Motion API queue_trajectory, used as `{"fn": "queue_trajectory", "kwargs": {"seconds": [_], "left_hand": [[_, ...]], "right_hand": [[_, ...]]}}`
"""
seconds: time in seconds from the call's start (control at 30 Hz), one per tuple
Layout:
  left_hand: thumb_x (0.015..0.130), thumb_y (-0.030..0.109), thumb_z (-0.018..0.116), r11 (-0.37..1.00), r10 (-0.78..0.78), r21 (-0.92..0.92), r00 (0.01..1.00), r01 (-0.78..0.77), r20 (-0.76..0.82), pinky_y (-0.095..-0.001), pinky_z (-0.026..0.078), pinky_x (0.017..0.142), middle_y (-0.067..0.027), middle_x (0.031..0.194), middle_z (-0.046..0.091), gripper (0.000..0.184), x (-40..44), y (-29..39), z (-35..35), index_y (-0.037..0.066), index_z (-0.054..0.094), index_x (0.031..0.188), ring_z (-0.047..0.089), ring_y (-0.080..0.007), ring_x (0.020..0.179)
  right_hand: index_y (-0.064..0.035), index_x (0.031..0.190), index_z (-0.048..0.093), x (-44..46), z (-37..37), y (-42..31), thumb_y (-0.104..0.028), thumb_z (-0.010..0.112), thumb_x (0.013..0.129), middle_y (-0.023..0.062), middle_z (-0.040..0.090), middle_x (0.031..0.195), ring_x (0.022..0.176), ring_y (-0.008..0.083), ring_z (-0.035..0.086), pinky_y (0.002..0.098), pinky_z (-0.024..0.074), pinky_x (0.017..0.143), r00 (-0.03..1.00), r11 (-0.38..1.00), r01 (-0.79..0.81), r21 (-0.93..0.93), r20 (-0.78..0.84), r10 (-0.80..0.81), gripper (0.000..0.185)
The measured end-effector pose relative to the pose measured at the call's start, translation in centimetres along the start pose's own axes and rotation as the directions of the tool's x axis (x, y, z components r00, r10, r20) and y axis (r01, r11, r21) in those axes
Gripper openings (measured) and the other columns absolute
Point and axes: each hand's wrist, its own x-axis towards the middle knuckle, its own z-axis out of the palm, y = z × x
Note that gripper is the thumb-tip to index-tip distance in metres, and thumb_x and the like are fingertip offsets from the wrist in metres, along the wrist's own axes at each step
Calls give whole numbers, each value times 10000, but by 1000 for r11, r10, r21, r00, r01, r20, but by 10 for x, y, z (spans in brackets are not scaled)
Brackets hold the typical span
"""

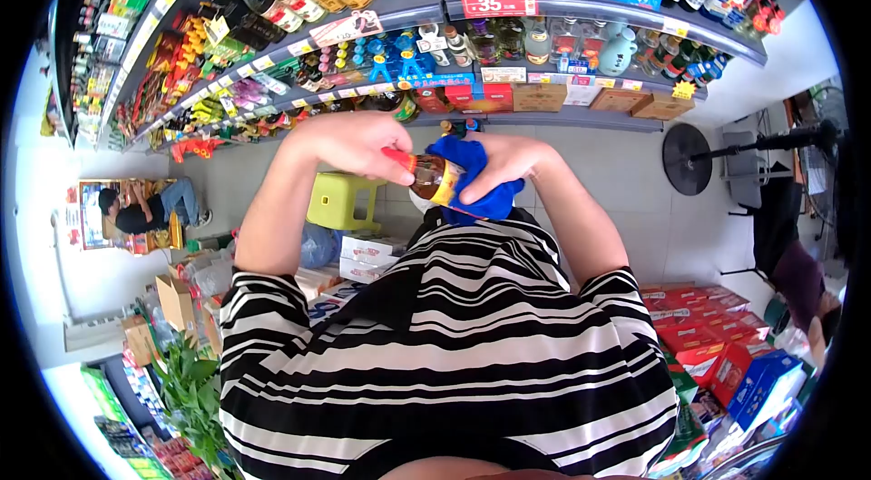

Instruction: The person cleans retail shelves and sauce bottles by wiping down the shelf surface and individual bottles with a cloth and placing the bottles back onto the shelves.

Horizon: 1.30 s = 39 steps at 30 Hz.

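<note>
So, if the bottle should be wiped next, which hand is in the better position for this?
Probably the right hand: it holds the blue cloth against the bottle. The left hand grips the bottle near its red top, so it seems better suited to steadying.

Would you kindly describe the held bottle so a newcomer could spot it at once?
Before the stocked shelves are the left hand and right hand. Between them is the brown, red-topped bottle; unlike shelved bottles, it has blue cloth against it.
</note>
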Motion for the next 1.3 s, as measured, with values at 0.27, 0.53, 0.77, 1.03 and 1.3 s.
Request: {"fn": "queue_trajectory", "kwargs": {"seconds": [0.27, 0.53, 0.77, 1.03, 1.3], "left_hand": [[759, 272, 649, 938, 15, 346, 999, -32, 51, -411, 445, 567, -208, 674, 599, 283, 15, 17, -7, -9, 626, 779, 588, -332, 618], [823, 337, 666, 996, -75, 59, 996, 72, 55, -300, 416, 523, -43, 630, 573, 339, -29, 0, -41, 2, 628, 861, 541, -131, 585], [854, 247, 652, 623, 21, -761, 976, -184, -219, -178, 230, 407, 76, 613, 443, 205, -7, -62, 60, 67, 577, 917, 351, -9, 483], [920, 300, 540, -272, 365, -945, 889, -181, -275, -143, 221, 322, 29, 604, 396, 392, 42, -43, 138, -68, 479, 1043, 300, 5, 390], [954, 402, 439, -280, 260, -920, 901, -275, -349, -178, 206, 343, 54, 599, 371, 380, 57, 2, 121, 26, 473, 996, 287, -9, 395]], "right_hand": [[-24, 931, 632, 34, 13, -9, -254, 823, 634, 40, 647, 843, 758, 115, 579, 274, 485, 726, 967, 972, 139, -190, -186, -175, 421], [42, 1331, 356, 15, 12, 20, -188, 766, 719, 115, 541, 1186, 992, 176, 559, 314, 472, 859, 912, 926, 355, 126, -267, -313, 772], [-80, 1287, 404, 6, 30, 52, -304, 700, 783, 43, 547, 955, 834, 139, 567, 302, 506, 675, 441, 670, 728, 143, -847, -299, 626], [-40, 1320, 358, -34, 37, -8, -208, 731, 731, 146, 550, 1144, 995, 222, 546, 361, 428, 888, 423, 711, 659, -244, -662, -619, 717], [-22, 1075, 531, 7, 18, -20, -158, 585, 897, 42, 592, 938, 846, 127, 567, 275, 470, 788, -185, 626, 663, -410, -900, -394, 231]]}}
